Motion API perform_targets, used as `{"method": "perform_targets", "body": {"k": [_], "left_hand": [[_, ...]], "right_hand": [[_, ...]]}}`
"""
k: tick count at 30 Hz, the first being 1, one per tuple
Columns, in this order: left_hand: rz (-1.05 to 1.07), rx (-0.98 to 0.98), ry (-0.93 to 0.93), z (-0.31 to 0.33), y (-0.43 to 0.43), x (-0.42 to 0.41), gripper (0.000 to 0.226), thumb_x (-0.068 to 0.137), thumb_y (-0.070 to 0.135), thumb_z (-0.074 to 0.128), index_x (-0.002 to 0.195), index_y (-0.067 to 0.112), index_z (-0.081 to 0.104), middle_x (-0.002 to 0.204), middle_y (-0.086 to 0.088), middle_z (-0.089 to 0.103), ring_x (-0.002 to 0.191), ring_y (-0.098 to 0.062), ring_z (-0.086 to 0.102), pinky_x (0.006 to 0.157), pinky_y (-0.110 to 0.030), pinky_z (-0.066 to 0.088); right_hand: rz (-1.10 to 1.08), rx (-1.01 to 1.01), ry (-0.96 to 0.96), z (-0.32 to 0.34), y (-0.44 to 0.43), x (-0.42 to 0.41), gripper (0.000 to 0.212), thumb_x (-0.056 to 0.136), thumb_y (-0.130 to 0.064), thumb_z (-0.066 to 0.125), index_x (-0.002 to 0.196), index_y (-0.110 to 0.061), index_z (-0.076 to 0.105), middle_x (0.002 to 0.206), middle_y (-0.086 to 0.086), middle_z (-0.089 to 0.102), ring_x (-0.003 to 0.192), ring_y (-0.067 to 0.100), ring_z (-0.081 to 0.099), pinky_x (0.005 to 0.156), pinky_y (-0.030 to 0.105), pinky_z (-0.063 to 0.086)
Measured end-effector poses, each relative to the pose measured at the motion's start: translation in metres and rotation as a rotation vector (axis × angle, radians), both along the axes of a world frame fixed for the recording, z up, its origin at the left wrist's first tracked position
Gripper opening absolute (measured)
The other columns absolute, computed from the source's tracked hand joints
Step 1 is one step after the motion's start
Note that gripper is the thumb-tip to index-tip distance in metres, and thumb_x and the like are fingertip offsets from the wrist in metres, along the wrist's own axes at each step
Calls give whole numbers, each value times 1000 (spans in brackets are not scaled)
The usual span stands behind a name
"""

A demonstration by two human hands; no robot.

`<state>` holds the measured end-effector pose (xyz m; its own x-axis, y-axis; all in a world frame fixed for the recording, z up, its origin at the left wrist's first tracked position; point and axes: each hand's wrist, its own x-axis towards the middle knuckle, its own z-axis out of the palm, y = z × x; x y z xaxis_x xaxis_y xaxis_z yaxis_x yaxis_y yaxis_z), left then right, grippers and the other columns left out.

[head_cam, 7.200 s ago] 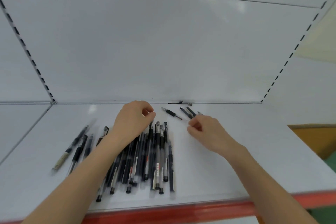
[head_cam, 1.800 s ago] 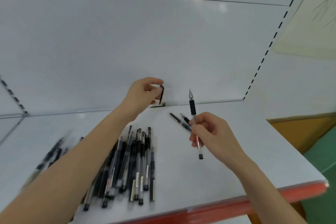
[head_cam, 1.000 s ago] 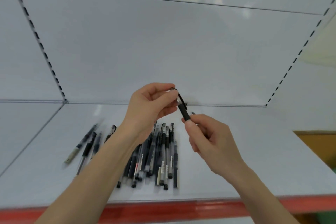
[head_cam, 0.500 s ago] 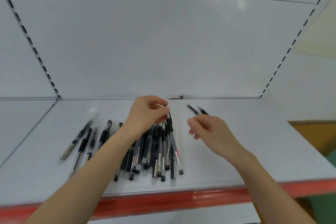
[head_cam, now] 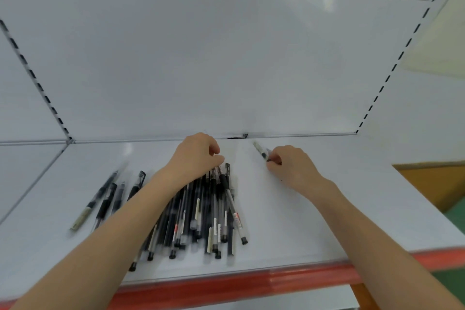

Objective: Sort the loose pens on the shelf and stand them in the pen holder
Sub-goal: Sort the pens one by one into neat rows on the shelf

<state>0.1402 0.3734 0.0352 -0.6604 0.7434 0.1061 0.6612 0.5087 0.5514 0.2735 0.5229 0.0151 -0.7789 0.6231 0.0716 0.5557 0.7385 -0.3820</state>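
Shelf (head_cam: 327, 221): white, finished with a red front edge (head_cam: 251, 284); all the pens are carried on it.
Pile (head_cam: 206, 209): many dark and clear pens are heaped at the middle of the shelf, laid roughly front to back, with some crossed over others. The near ends are brought close to the front edge. Parts are blurred.
Side pens (head_cam: 105, 196): a few are laid apart from the pile, toward the left edge, slanted and side by side.
Lone pen (head_cam: 259, 150): laid near the back edge, right of the pile and well apart from it, with its far end pointed at the back edge.
Left hand (head_cam: 196, 156): held over the far end of the pile, knuckles up, fingers curled, thumb and forefinger brought together. Whether a pen is pinched cannot be told. The left side of the pile is crossed by the forearm.
Right hand (head_cam: 292, 166): lowered to the shelf right of the pile, fingers curled; the near end of the lone pen is pinched at the fingertips.
Dark piece (head_cam: 237, 136): seen at the back edge, between the two hands; its kind cannot be told.
Back panel (head_cam: 226, 58): plain white, flanked by slotted uprights (head_cam: 392, 68).
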Motion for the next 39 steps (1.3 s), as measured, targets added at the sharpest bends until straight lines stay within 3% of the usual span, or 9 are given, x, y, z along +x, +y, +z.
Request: {"method": "perform_targets", "body": {"k": [3, 6, 11, 16, 21, 24, 27, 33, 39], "left_hand": [[-9, 61, 42, -2, 12, -7, 21, 85, 15, 57, 101, 6, 67, 104, -7, 65, 90, -17, 55, 80, -22, 41], [-45, 68, 87, -8, 32, -17, 25, 88, 11, 53, 108, 4, 65, 113, -11, 63, 103, -23, 57, 88, -25, 39], [-71, -58, 191, -24, 64, -37, 29, 92, 8, 45, 118, 3, 57, 120, -15, 57, 111, -31, 52, 90, -32, 39], [-81, -118, 273, -37, 77, -46, 24, 88, 3, 44, 103, 1, 62, 108, -19, 61, 101, -34, 55, 80, -33, 40], [-86, -127, 349, -37, 84, -44, 22, 91, 9, 43, 100, 1, 60, 106, -16, 60, 99, -33, 54, 76, -34, 40], [-135, -75, 386, -30, 96, -32, 21, 93, 11, 42, 97, 2, 60, 102, -15, 60, 96, -31, 55, 70, -31, 36], [-210, -56, 376, -28, 114, -22, 23, 91, 7, 42, 103, 1, 60, 106, -15, 60, 101, -31, 54, 76, -33, 39], [-226, -137, 413, -34, 131, -19, 20, 89, 8, 45, 92, -3, 61, 101, -17, 58, 98, -30, 52, 74, -35, 40], [-215, -157, 416, -32, 133, -17, 19, 89, 11, 50, 101, 1, 62, 109, -15, 58, 104, -30, 52, 79, -34, 42]], "right_hand": [[-53, -270, 324, 10, 2, 10, 11, 90, -17, 52, 100, -17, 56, 78, 3, 63, 69, 16, 60, 63, 18, 46], [-86, -571, 571, 17, 7, 24, 17, 91, -9, 50, 102, -20, 57, 75, 4, 62, 67, 16, 64, 63, 19, 53], [-95, -769, 677, 20, 10, 43, 33, 95, -2, 39, 88, -22, 64, 82, 3, 63, 61, 3, 66, 63, 17, 55], [-92, -679, 624, 13, 13, 50, 21, 91, -1, 50, 101, -17, 59, 82, -3, 65, 58, -1, 64, 60, 15, 53], [-127, -504, 590, 7, 17, 47, 13, 88, -10, 57, 94, -20, 62, 69, -3, 62, 50, 2, 58, 61, 17, 48], [-113, -313, 534, 5, 20, 45, 9, 89, -16, 57, 92, -23, 63, 70, 2, 56, 60, 10, 51, 58, 6, 37], [-107, -148, 457, 5, 22, 45, 12, 89, -20, 57, 97, -20, 66, 82, -1, 53, 71, 3, 49, 64, 4, 35], [-97, -126, 439, 8, 25, 54, 15, 92, -19, 53, 99, -12, 64, 93, 3, 62, 87, 17, 56, 81, 32, 47], [-84, -143, 400, 6, 29, 55, 10, 92, -22, 51, 93, -19, 61, 79, 3, 59, 70, 18, 51, 71, 33, 45]]}}
